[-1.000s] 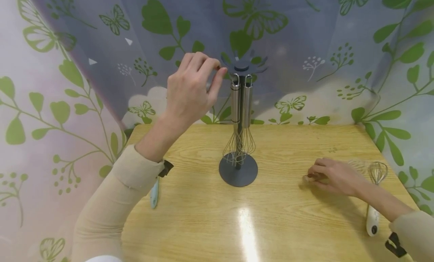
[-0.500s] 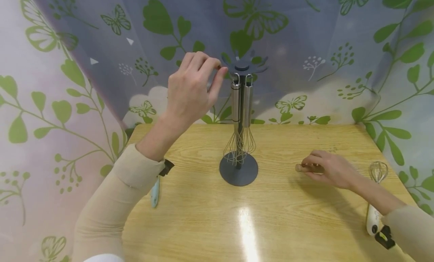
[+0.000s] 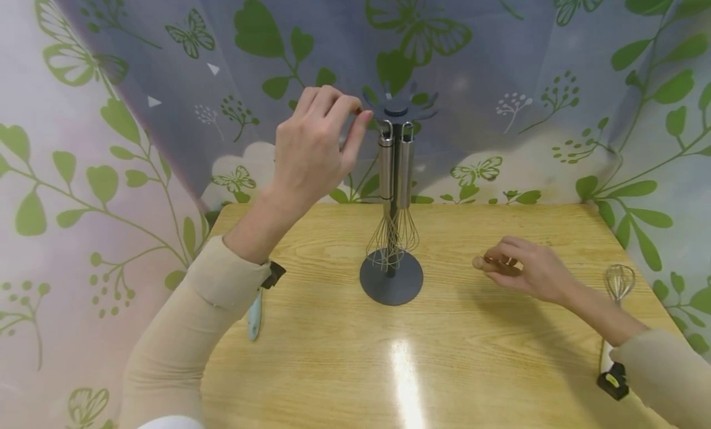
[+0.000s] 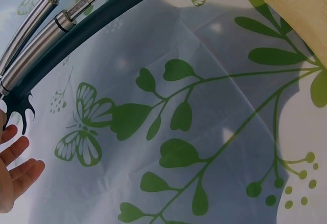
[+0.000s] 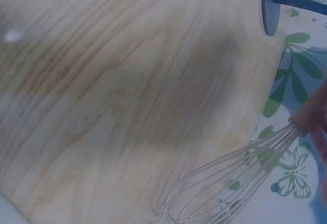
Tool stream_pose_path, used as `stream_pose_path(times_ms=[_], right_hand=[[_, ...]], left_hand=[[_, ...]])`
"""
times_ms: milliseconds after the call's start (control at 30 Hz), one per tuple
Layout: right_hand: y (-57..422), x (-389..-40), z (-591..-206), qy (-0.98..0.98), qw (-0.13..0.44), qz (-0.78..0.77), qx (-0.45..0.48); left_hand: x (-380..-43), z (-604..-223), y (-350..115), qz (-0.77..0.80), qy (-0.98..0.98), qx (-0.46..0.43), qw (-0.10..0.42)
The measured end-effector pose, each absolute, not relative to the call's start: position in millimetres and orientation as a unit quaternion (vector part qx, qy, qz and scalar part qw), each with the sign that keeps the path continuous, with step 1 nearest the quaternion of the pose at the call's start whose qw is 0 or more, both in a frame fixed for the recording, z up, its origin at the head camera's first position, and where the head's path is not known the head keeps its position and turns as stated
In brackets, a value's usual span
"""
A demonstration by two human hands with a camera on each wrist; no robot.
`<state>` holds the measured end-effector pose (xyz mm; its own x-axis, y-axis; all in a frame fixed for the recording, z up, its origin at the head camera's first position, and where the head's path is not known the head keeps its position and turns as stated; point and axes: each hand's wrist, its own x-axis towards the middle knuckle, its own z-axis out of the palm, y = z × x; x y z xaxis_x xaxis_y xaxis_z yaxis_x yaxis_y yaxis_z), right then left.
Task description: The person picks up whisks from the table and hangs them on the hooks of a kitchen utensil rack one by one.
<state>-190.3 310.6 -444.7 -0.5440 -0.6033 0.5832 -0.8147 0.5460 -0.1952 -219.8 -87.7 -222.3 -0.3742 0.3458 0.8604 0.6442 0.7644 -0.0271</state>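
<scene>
Patterned cloth [image 3: 500, 40], leaves and butterflies in green, covers the space behind and to both sides; before it, wood-grain desk [image 3: 472, 367], with a streak of glare near the front; on the desk, dark stand [image 3: 404, 284], upright, round base, ring of hooks on top; from the hooks hang one steel-handled whisk [image 3: 386, 176] and a second steel-handled whisk [image 3: 406, 176], side by side, wires downward; wooden-handled whisk [image 5: 307, 112] held above the desk, right of the stand and apart from it, handle end toward the stand; white-handled whisk [image 3: 619, 282] lies near the right edge, partly behind my forearm; my left grip [image 3: 313, 142] pinches a hook at the stand's top, thumb against forefinger; my right grip [image 3: 536, 268] is closed round the wooden handle; pale blue handle [image 3: 254, 318] lies at left, partly hidden by my sleeve.
</scene>
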Motion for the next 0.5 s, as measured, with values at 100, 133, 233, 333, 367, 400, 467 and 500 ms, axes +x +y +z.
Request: stream_pose_path(times_ms=[100,133,233,333,367,400,467,500], right_hand=[[305,-191,-443,-0.850,0.226,0.243,0.408],[304,-191,-442,-0.851,0.224,0.248,0.404],[299,-192,-440,-0.853,0.221,0.262,0.394],[294,-194,-436,-0.852,0.220,0.281,0.383],[293,-195,-435,-0.851,0.220,0.287,0.380],[292,-196,-434,-0.850,0.220,0.294,0.377],[289,-198,-431,-0.848,0.223,0.305,0.372],[288,-199,-430,-0.846,0.225,0.310,0.371]], left_hand=[[-220,-223,-87,-0.158,-0.813,-0.305,0.470],[-220,-223,-87,-0.158,-0.813,-0.305,0.470],[-221,-223,-87,-0.158,-0.812,-0.305,0.472],[-221,-223,-87,-0.158,-0.811,-0.304,0.474],[-221,-223,-87,-0.158,-0.811,-0.304,0.474],[-221,-224,-87,-0.158,-0.811,-0.303,0.474],[-221,-224,-87,-0.159,-0.812,-0.302,0.474],[-221,-224,-87,-0.159,-0.812,-0.302,0.474]])
